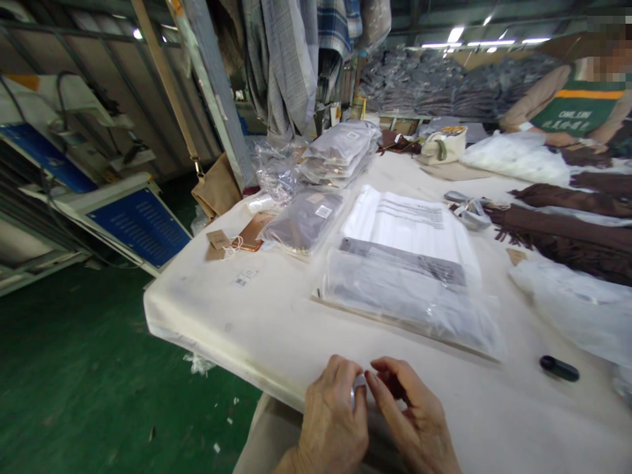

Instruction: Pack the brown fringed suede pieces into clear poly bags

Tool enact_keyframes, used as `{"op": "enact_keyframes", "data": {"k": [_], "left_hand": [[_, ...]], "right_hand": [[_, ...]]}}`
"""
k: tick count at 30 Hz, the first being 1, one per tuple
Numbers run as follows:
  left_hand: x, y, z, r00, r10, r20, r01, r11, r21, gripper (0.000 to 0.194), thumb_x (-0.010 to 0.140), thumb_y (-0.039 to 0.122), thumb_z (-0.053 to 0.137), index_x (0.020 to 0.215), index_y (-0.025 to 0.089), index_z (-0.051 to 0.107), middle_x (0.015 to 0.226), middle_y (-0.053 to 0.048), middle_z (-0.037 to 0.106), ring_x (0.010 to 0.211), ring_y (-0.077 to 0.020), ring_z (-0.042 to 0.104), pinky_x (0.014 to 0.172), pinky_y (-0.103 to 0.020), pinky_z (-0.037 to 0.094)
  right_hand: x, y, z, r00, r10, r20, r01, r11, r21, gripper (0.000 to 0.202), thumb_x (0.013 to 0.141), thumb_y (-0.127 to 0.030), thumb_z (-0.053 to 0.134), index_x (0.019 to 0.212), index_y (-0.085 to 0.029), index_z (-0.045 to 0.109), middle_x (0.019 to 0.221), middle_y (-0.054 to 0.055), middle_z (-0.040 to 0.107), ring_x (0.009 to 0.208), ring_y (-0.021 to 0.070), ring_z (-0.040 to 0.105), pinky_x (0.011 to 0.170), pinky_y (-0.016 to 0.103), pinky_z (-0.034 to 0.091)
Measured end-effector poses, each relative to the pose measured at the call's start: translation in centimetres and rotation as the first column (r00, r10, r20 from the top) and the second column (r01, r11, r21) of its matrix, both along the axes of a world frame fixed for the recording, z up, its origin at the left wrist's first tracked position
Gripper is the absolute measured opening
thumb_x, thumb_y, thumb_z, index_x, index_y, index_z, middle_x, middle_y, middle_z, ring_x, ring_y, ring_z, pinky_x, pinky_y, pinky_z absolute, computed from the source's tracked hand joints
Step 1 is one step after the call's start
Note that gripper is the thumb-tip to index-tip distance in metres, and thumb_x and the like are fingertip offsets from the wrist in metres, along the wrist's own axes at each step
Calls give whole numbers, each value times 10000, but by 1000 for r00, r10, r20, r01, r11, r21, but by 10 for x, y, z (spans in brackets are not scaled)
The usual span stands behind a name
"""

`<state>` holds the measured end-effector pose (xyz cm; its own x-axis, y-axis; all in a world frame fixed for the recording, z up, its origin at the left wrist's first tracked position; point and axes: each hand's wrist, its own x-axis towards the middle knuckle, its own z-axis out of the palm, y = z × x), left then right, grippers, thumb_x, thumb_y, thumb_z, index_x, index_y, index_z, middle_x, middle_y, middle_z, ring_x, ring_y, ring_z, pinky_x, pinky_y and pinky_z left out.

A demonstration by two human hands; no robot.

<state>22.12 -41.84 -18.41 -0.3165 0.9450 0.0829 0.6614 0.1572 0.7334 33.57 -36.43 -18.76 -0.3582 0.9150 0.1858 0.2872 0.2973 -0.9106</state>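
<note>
At the table's near edge, my left hand (336, 411) pinches a small whitish piece (357, 388) between thumb and forefinger. Close beside it on the right, my right hand (407, 411) has its thumb and forefinger apart, the thumb tip near the small piece. Beyond both hands lie white plastic bags (409, 230) with a grey printed band, overlapping a clear bag (405, 299). A bagged grey item (306, 217) with a barcode label is further left, beside brown tags (217, 243) with white strings.
Bagged grey items (340, 148) are stacked at the back. Brown fringed cloth (567, 237), a plastic bag (577, 303) and a black object (559, 368) are on the right. A person (573, 99) stands across the table (197, 316). A metal post (217, 92) rises at the left.
</note>
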Motion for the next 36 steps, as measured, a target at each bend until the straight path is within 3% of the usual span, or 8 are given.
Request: {"op": "enact_keyframes", "data": {"k": [5,9,18,23,27,32,34,36], "left_hand": [[-2,2,2,998,-5,-61,4,1000,-16,163,855,155,346,811,210,492,781,-27,563,714,-158,574,649,-269,426],[-2,2,7,998,-36,-54,33,999,-41,162,833,131,356,828,209,497,795,-32,573,730,-156,586,654,-259,437],[-1,3,2,993,-27,-115,32,998,49,156,827,129,361,811,209,494,761,-24,580,687,-159,588,621,-266,454],[0,3,1,985,-31,-172,51,992,113,152,802,107,372,814,211,482,747,-11,575,669,-154,588,600,-255,468],[1,3,3,979,-23,-200,50,991,128,150,804,105,374,803,216,474,733,-4,568,653,-149,585,587,-244,460],[1,2,1,980,-10,-199,35,992,123,165,820,110,352,783,217,472,720,-6,556,638,-155,581,567,-259,444],[1,2,1,981,-19,-194,42,992,115,164,813,105,355,790,215,475,727,-9,560,647,-159,583,575,-266,454],[0,2,1,981,-34,-190,54,993,105,161,800,98,368,809,213,480,743,-12,570,661,-161,589,585,-268,466]], "right_hand": [[6,4,-5,996,39,81,-48,992,119,96,872,-267,501,878,-205,573,709,-1,612,600,110,594,573,183,502],[9,3,-2,990,95,104,-118,964,239,166,876,-210,476,1026,-201,547,816,31,616,662,118,612,610,190,524],[15,7,-14,960,107,259,-243,776,582,285,824,-101,481,1100,-133,543,898,116,630,802,171,639,679,237,557],[18,12,-17,963,33,269,-218,681,699,271,815,-97,488,1066,-129,588,880,142,657,774,197,652,656,274,570],[16,14,-16,952,80,296,-264,704,659,244,829,-89,475,1047,-148,569,848,107,658,747,164,648,634,225,553],[12,10,-19,979,56,195,-146,861,487,139,863,-114,418,914,-200,514,715,30,610,625,126,610,565,196,525],[11,9,-18,983,64,175,-145,850,506,151,868,-120,421,948,-198,522,745,41,628,660,132,627,591,198,538],[12,9,-15,978,77,194,-179,785,593,213,864,-106,429,1030,-181,539,820,79,659,733,148,652,641,210,555]]}}
